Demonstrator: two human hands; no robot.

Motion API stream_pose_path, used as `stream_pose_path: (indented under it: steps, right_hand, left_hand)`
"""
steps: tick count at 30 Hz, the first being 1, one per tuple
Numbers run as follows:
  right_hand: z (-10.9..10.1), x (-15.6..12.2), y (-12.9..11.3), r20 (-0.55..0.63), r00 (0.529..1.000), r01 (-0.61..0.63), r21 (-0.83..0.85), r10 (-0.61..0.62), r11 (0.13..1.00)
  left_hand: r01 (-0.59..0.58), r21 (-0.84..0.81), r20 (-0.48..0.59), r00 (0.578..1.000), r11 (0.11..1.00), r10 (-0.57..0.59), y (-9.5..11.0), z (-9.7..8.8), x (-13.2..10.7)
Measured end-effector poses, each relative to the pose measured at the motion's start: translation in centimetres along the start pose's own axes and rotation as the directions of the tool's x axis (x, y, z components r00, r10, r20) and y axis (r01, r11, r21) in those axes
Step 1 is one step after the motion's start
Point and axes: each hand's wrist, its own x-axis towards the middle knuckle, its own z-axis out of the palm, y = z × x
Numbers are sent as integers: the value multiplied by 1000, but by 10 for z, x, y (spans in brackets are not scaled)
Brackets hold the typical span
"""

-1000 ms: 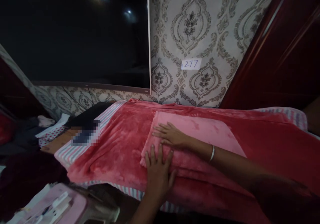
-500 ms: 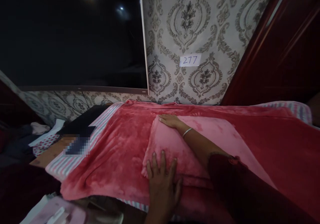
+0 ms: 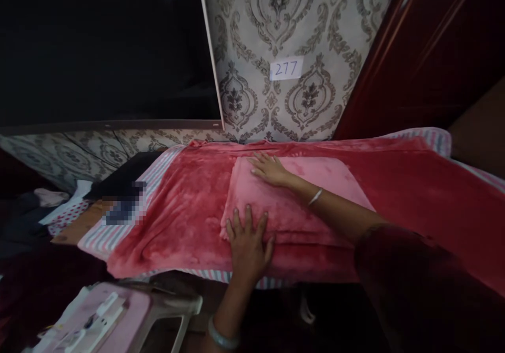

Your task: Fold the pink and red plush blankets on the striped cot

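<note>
A folded pink plush blanket lies flat on a larger red plush blanket. My left hand rests palm down at the folded one's near left corner, fingers spread. Near its far left corner, my right hand presses flat on the pink pile with fingers stretched out. Neither hand grips anything. Layered folds show along the near side of the pink blanket; part of its top is hidden under my right forearm.
Striped cloth sticks out from under the red blanket. A lilac stool with a white power strip stands at the lower left. Behind are a large dark television, a paper marked 277 and a dark red door.
My right hand has slid a little to the right and nearer along the pink blanket, its fingers more spread. The left hand stays near the same corner. The view has tilted down.
</note>
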Motion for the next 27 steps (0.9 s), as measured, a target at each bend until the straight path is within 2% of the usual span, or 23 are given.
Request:
stream_pose_path:
  steps: [3, 6, 9, 11, 13, 15, 18, 21, 24, 27]
  right_hand:
    - [-4, -69, 6, 18, 999, 32, -1, -32, 999]
    - [-1, -133, 14, -33, 998, 47, -37, -48, 998]
    - [8, -172, 18, -76, 996, 28, -81, -35, 996]
    - [17, -183, 16, -96, 995, -8, -95, -1, 995]
    - [28, -187, 11, -120, 992, -57, -104, 45, 993]
    - [39, -187, 6, -144, 986, -101, -118, 83, 988]
    - [49, -187, -3, -173, 978, -143, -124, 121, 982]
    - [45, -187, -7, -169, 977, -148, -108, 128, 983]
    - [32, -190, 3, -137, 979, -161, -83, 149, 983]
    - [24, -205, 25, -154, 947, -294, -68, 281, 953]
  left_hand:
    - [-7, -6, 23, 1000, 1000, 7, -1, -4, 0]
    - [16, -12, 43, 999, 1000, -15, 1, -15, 7]
    - [1, -22, 61, 998, 1000, 0, 9, -30, 31]
    - [-56, -29, 99, 993, 998, 58, 16, -36, 53]
    - [-99, -17, 167, 981, 995, 100, 24, -34, 72]
    - [-101, 10, 255, 962, 995, 95, 29, -24, 82]
    - [-94, 48, 329, 941, 994, 74, 31, -5, 82]
    - [-109, 77, 320, 944, 991, 79, 29, 5, 77]
    - [-117, 98, 316, 945, 988, 81, 27, 2, 79]
    - [-142, 121, 321, 942, 982, 96, 19, -7, 80]
